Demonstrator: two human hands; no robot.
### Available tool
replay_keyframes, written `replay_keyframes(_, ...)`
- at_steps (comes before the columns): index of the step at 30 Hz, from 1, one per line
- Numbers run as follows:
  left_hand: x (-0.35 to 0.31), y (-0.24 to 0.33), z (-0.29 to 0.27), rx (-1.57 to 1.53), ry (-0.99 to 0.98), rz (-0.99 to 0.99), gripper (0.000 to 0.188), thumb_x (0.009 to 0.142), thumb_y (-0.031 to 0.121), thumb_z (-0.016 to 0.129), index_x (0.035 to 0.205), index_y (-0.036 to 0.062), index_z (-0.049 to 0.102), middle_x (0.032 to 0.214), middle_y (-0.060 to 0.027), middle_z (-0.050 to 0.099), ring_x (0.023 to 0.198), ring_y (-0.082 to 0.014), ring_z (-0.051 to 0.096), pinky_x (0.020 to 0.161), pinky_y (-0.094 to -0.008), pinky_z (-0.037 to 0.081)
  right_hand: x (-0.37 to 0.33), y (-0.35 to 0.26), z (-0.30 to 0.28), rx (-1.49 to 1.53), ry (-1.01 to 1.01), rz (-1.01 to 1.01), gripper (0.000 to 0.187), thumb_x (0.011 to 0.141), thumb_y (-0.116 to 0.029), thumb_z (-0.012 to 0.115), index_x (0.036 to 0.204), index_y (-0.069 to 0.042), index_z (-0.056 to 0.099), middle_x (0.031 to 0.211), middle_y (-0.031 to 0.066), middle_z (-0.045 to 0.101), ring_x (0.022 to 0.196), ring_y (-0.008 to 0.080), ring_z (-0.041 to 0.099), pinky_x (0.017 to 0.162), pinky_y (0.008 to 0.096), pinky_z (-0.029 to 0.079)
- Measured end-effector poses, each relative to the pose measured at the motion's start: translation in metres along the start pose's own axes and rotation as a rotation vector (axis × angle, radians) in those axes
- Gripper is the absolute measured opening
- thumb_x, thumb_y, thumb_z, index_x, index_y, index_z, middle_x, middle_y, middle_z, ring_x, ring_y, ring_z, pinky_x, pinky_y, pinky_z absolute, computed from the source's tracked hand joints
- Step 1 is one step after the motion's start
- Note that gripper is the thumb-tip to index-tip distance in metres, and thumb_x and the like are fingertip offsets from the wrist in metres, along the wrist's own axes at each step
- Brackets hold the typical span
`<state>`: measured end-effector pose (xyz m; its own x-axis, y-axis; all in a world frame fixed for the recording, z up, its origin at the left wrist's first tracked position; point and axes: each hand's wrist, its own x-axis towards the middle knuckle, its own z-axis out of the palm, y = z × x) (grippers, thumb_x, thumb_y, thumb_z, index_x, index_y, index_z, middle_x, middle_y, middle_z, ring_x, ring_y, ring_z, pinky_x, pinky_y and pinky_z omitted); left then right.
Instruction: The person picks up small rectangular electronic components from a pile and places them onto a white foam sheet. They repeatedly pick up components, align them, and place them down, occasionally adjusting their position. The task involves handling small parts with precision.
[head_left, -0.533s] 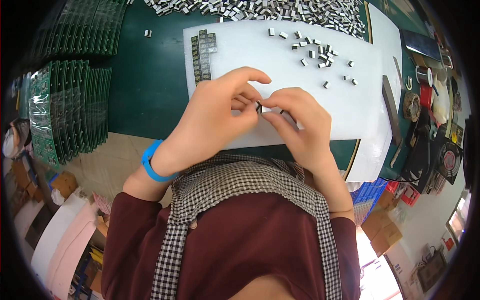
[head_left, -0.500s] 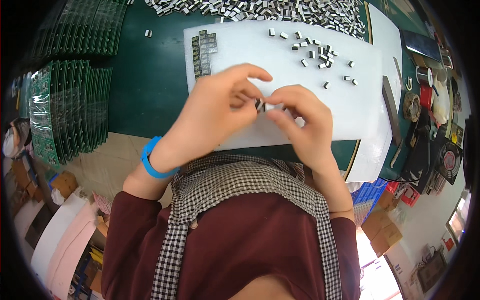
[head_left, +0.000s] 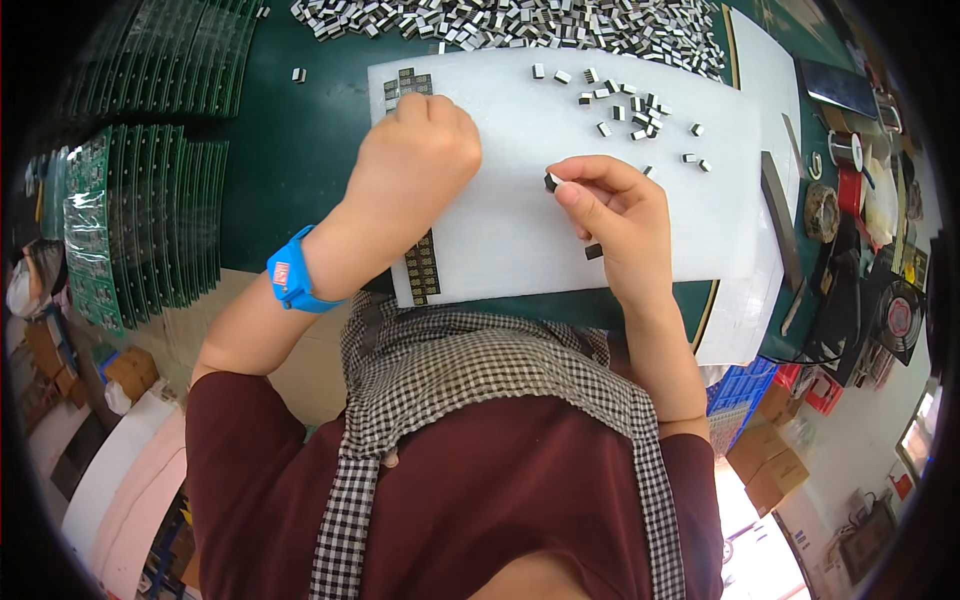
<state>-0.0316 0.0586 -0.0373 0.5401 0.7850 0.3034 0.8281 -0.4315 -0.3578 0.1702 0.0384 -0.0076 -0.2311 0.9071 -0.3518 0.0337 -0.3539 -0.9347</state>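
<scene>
On a white foam board (head_left: 520, 260), small digit display modules (head_left: 422, 275) lie in a tight column along the left side, faces up. My left hand (head_left: 415, 165) is closed over the upper part of this column, its knuckles up. Its fingertips are hidden, so what they hold cannot be seen. Near the middle of the board, my right hand (head_left: 630, 215) pinches one black-and-white display module (head_left: 552, 182) between thumb and forefinger. A second dark module (head_left: 594, 251) shows beneath its curled lower fingers. Several loose modules (head_left: 640, 117) lie scattered beyond the right hand.
A large heap of modules (head_left: 520, 22) spreads along the far side of the green table (head_left: 290, 180). Stacked green circuit boards (head_left: 140, 225) stand at the left. To the right are a dark flat bar (head_left: 780, 220), a solder spool (head_left: 847, 150) and a small fan (head_left: 898, 320).
My hands have parted. The left has moved away and leftward onto the module column, closing its fingers. The right stays near the middle, now with a module clearly in its pinch.
</scene>
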Motion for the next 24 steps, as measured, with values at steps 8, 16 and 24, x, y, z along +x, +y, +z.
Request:
replay_keyframes(8,0.009,0.012,0.003,0.161,-0.059,-0.039,0.007,0.054,0.006,0.062,0.059,0.0059,0.057,0.062,-0.005,0.051,0.063,-0.0165,0.055,0.048,-0.0237,0.047,-0.002,0.004,-0.005,0.083,-0.06,0.05,0.023,0.081,-0.016,0.068,0.099,-0.001,0.066,0.071,-0.0036,0.06,0.058,0.0021,0.043,0.053,0.0171,0.035)
replay_keyframes(16,-0.002,-0.022,-0.04,-1.249,-0.063,-0.572,0.014,0.075,0.0,0.065,0.088,-0.0055,0.065,0.083,-0.0132,0.067,0.076,-0.0202,0.067,0.067,-0.0248,0.052,-0.007,0.006,-0.003,-0.247,0.06,-0.383,0.016,0.075,-0.01,0.072,0.09,-0.004,0.067,0.08,0.0011,0.062,0.064,0.0059,0.049,0.053,0.0199,0.037)
replay_keyframes(24,-0.018,0.011,-0.029,-2.486,-0.415,-0.926,0.021,0.084,0.007,0.063,0.103,-0.003,0.063,0.09,-0.0117,0.067,0.083,-0.0187,0.067,0.076,-0.0253,0.054,-0.003,0.009,0.004,-0.352,0.058,-0.621,0.016,0.072,-0.005,0.072,0.088,-0.005,0.066,0.085,0.0029,0.062,0.067,0.0097,0.052,0.052,0.0219,0.038)
